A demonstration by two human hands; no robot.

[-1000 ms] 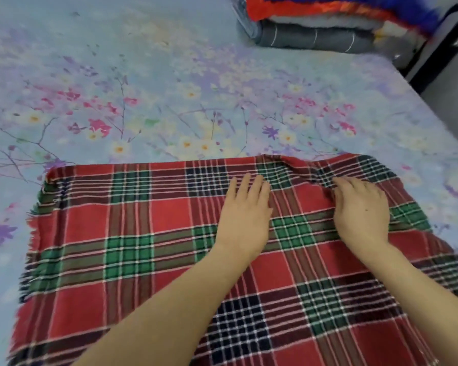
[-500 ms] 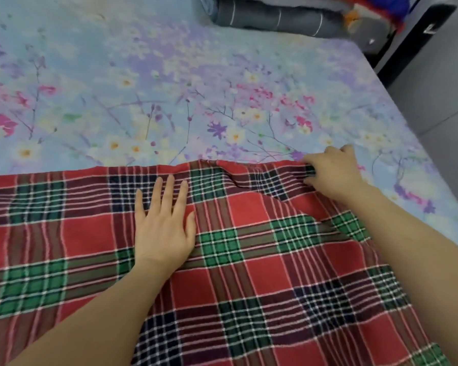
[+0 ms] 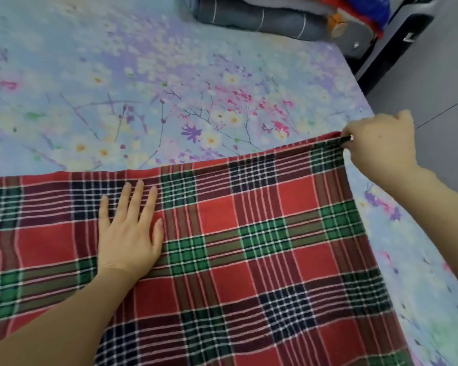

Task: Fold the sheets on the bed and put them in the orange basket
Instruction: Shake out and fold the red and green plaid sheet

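A red, green and dark plaid sheet (image 3: 262, 247) lies spread over the near half of the bed, its far edge running from left to right. My left hand (image 3: 128, 233) lies flat on it, palm down with fingers apart, near the far edge. My right hand (image 3: 381, 141) pinches the sheet's far right corner, lifted slightly and pulled taut toward the bed's right side. No orange basket is in view.
The bed (image 3: 169, 88) wears a pale blue floral cover. A stack of folded bedding, with a grey striped piece (image 3: 262, 21) lowest, sits at the far right end. A dark piece of furniture (image 3: 397, 43) and grey floor (image 3: 444, 83) lie beyond the right edge.
My right hand slid from the middle of the sheet out to its far right corner, took hold of it and pulled it straight. My left hand stayed flat on the sheet.
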